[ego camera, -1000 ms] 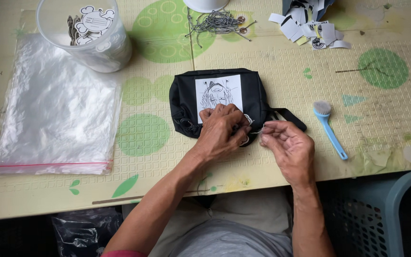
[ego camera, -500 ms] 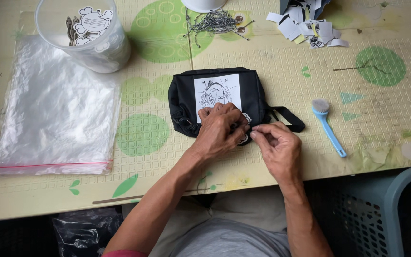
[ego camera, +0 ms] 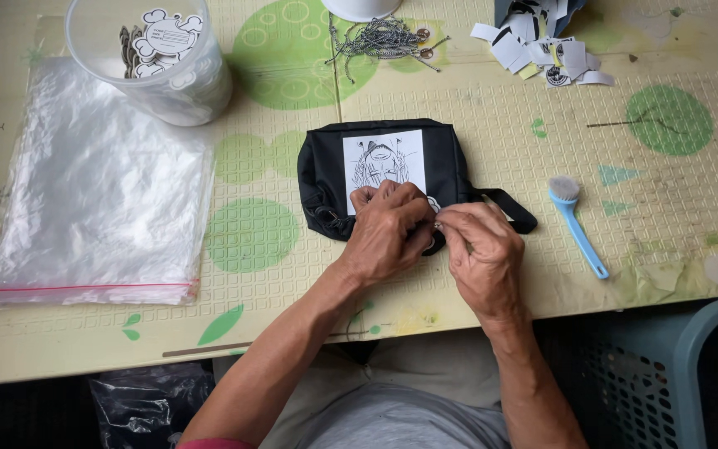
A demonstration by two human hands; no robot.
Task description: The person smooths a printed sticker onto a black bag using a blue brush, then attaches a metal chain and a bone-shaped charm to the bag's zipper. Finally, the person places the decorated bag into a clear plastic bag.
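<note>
A small black pouch [ego camera: 446, 162] with a white printed drawing on its face lies on the table in front of me, its strap [ego camera: 513, 208] trailing to the right. My left hand [ego camera: 384, 233] presses on the pouch's near edge, fingers curled over it. Touching it from the right, my right hand [ego camera: 484, 258] pinches something small at that same edge; the item itself is hidden by my fingers.
A stack of clear plastic bags [ego camera: 97, 191] lies at the left. A clear tub [ego camera: 155, 58] of printed tags stands at the back left. Ball chains [ego camera: 384, 37], paper scraps [ego camera: 542, 50], a blue brush [ego camera: 575, 220] and a teal basket [ego camera: 675, 374] are nearby.
Both hands have drawn closer together at the pouch's near edge, and the right hand has moved left until it touches the left hand. The pouch stays in place.
</note>
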